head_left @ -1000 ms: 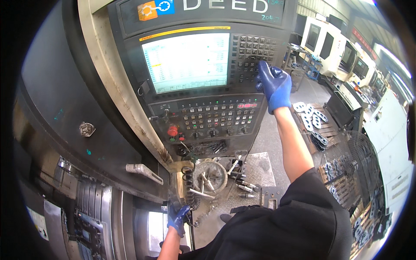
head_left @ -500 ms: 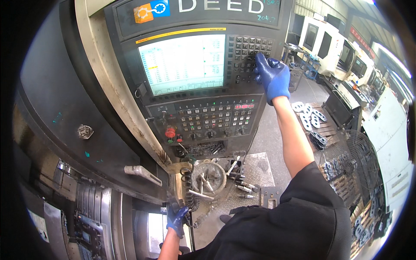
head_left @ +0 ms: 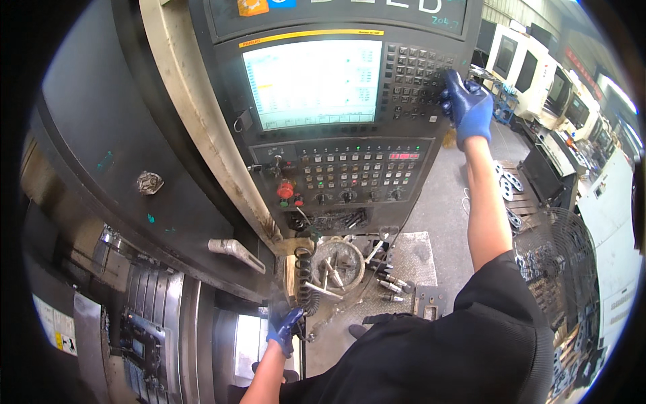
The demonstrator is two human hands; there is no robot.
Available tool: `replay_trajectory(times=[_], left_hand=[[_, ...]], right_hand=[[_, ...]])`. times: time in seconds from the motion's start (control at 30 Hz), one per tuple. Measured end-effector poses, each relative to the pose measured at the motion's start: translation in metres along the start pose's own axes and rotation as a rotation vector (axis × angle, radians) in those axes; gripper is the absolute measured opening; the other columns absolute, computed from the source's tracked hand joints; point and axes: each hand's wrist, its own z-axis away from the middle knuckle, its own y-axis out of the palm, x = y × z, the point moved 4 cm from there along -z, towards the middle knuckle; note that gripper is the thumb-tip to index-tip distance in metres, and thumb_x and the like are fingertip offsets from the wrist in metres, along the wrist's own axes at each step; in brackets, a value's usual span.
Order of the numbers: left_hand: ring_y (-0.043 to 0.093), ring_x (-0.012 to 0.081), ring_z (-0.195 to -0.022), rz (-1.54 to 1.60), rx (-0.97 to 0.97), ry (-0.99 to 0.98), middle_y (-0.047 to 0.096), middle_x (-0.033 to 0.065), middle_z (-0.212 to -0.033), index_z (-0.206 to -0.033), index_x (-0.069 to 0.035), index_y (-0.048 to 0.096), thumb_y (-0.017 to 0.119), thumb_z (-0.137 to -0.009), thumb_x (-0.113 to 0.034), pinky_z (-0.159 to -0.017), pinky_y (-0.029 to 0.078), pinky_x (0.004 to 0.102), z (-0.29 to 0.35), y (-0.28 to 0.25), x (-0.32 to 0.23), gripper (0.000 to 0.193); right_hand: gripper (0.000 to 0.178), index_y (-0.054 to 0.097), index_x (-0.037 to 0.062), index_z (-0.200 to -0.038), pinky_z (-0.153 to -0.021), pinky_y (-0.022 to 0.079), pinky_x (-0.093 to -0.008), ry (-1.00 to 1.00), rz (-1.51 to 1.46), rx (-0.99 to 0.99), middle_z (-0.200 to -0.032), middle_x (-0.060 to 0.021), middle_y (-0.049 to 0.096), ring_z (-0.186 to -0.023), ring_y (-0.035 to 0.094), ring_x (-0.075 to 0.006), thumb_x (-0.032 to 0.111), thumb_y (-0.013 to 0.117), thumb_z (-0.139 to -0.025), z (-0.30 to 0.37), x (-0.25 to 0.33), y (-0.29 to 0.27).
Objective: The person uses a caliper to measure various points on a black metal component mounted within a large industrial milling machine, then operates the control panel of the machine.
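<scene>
My right hand [head_left: 469, 108], in a blue coated glove, is at the right side of the keypad [head_left: 412, 81] on a black machine control panel. Its fingers are curled toward the keys and hold nothing that I can see. A lit screen [head_left: 313, 84] fills the panel to the left of the keys. Low down, my left hand [head_left: 282, 331], gloved alike, has its fingers closed around something dark beside a black coiled cable [head_left: 306, 283]. What it grips is mostly hidden.
Rows of buttons and a red knob [head_left: 286, 189] lie below the screen. A dark machine door with a handle [head_left: 235, 254] stands at left. Under the panel, a round tray [head_left: 361, 273] and tool holders [head_left: 392, 286] rest on a metal plate. At right is a fan guard [head_left: 555, 256].
The view has shifted, so the panel sits farther right and higher. My right hand has moved slightly rightward across the keypad toward its edge. My left hand stays low by the cable.
</scene>
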Motion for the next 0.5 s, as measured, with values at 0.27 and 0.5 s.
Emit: replay_trajectory(times=[0.27, 0.5], left_hand=[[0.065, 0.0165, -0.069, -0.056, 0.027, -0.013, 0.065, 0.004, -0.083, -0.113, -0.01, 0.059, 0.076, -0.085, -0.015, -0.064, 0.057, 0.0319, 0.012, 0.019, -0.027, 0.033], [0.071, 0.0234, -0.084, -0.053, 0.086, 0.075, 0.07, 0.0095, -0.096, -0.121, -0.009, 0.058, 0.054, -0.099, -0.041, -0.071, 0.06, 0.0382, -0.004, -0.005, 0.009, 0.039]], right_hand=[[0.035, 0.071, -0.0012, -0.08, -0.049, 0.045, -0.0266, -0.074, 0.07, 0.009, -0.065, -0.0056, 0.067, -0.052, 0.059, -0.0115, 0.032, 0.072, -0.092, 0.001, 0.009, -0.001], [0.035, 0.07, -0.0001, -0.078, -0.047, 0.043, -0.0256, -0.039, -0.131, 0.047, -0.065, -0.0062, 0.067, -0.047, 0.056, -0.0111, 0.032, 0.074, -0.092, 0.02, -0.001, 0.0]])
